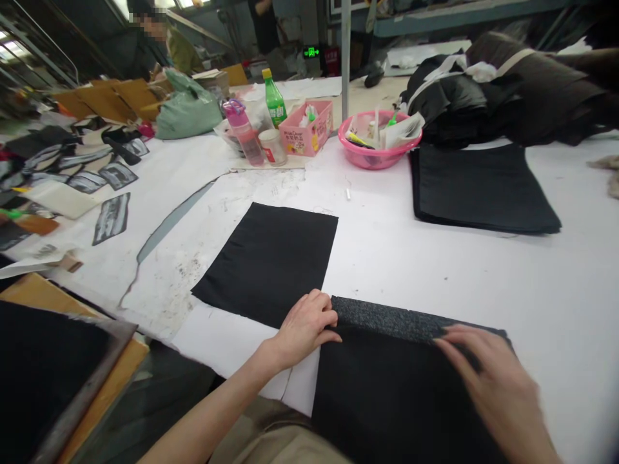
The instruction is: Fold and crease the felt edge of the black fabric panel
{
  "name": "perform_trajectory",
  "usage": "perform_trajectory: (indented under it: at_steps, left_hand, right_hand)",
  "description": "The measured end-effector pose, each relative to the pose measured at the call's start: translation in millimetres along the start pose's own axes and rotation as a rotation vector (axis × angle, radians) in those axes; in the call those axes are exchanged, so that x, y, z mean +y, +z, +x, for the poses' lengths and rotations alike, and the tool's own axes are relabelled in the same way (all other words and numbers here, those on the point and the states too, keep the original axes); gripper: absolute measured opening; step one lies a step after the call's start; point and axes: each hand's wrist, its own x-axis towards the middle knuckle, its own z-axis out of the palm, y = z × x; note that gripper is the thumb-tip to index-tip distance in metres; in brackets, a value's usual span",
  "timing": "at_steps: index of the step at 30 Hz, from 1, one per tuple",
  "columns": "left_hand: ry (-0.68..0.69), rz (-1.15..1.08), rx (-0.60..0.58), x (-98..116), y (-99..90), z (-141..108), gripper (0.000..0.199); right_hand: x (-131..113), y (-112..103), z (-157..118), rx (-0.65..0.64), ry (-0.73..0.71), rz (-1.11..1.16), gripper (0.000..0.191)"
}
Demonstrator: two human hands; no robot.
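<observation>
Left hand (304, 332) curled at grey strip (382, 318) left end, right hand (500, 377) farther along, pinch unclear tbh; probably aligning, next needs straightness.

Your smooth, matt cloth sheet (387, 393) at lower right, its rough, felt-like strip (387, 317), glossy plastic basin (380, 159), upper centre

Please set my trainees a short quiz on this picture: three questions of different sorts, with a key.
1. True or false: in the picture, the green bottle stands to the left of the pink basin.
2. Multiple choice: which of these is closest to the right hand? a) white cup b) speckled grey strip c) green bag
3. Fill the gap: the ____ hand is nearer to the far black sheet.

Key: 1. True. 2. b. 3. The left hand.
</observation>
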Motion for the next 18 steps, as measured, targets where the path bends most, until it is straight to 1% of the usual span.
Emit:
perform_trajectory:
  at_steps: [2,3,4,6,9,14,18]
  left_hand:
    - [0.007,0.011,-0.001,-0.8,0.6,0.0,0.025]
    - [0.010,0.020,-0.001,-1.3,1.1,0.1,0.025]
    - [0.012,0.031,0.000,-1.9,1.6,0.1,0.026]
    - [0.018,0.054,0.001,-3.1,2.6,0.2,0.028]
    - [0.027,0.078,0.002,-4.8,3.1,0.7,0.029]
    - [0.045,0.142,-0.006,-6.6,0.0,2.1,0.037]
    - [0.036,0.149,0.004,-7.7,-1.4,1.7,0.039]
  right_hand:
    - [-47.7,29.5,14.7,-0.130,-0.117,0.096,0.022]
    - [-66.5,42.3,20.6,-0.172,-0.164,0.124,0.022]
    - [-81.1,53.0,25.1,-0.202,-0.197,0.150,0.024]
    - [-98.1,67.8,30.7,-0.229,-0.245,0.182,0.027]
    - [-103.5,76.8,33.3,-0.221,-0.271,0.210,0.022]
    - [-100.3,79.0,33.6,-0.203,-0.221,0.254,0.009]
    - [-99.0,80.6,33.5,-0.216,-0.211,0.269,0.011]
